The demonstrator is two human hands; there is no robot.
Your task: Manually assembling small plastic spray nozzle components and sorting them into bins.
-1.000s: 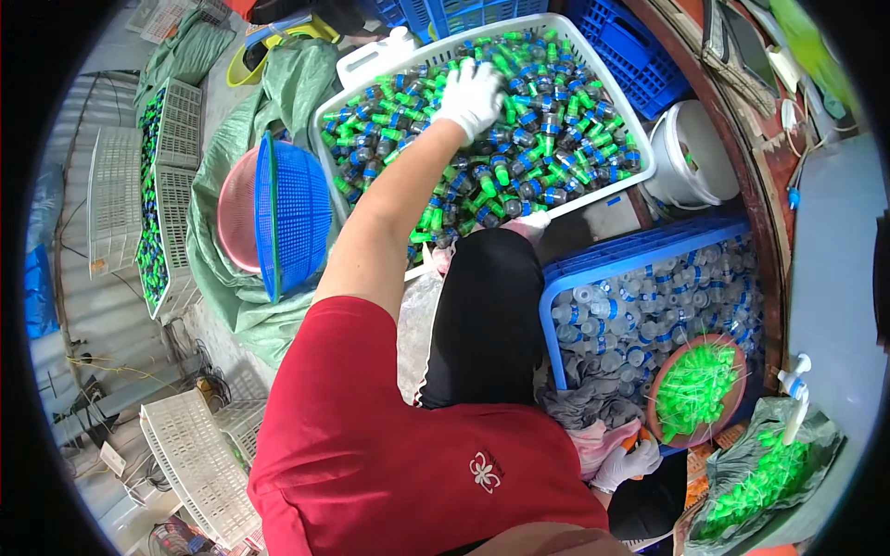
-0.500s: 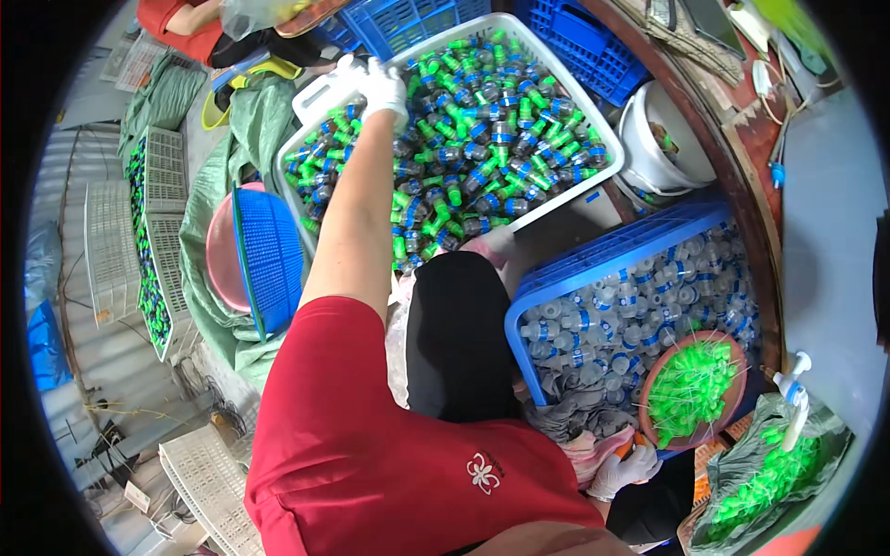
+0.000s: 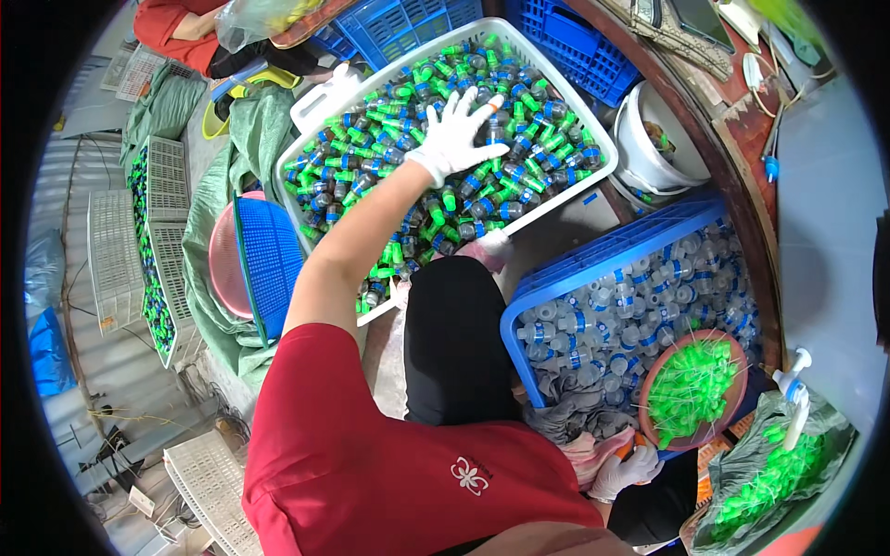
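Note:
My left hand (image 3: 454,139), in a white glove with orange on a fingertip, lies spread and open over the small bottles (image 3: 501,181). These have green tops, dark contents and blue bands, and they fill a white plastic crate (image 3: 556,206). Low on the right, my gloved right hand (image 3: 619,474) is curled beside a pink cloth (image 3: 593,454), its fingertips orange. What its fingers hold, if anything, is hidden. Close to it, a reddish-brown bowl (image 3: 741,375) of green tops with thin white stems (image 3: 691,385) rests on a blue basket (image 3: 593,250) full of clear blue-banded bottles (image 3: 621,315).
A blue strainer basket (image 3: 269,264) and a pink basin (image 3: 225,264) stand on green sheeting left of the crate. White buckets (image 3: 635,148) and blue crates (image 3: 575,51) stand beyond. A bag of green tops (image 3: 774,477) is lower right. Another person's arm (image 3: 195,20) shows at far left.
My left hand has moved right and nearer from the crate's far left edge, its fingers now spread over the bottles. My right hand has hardly moved.

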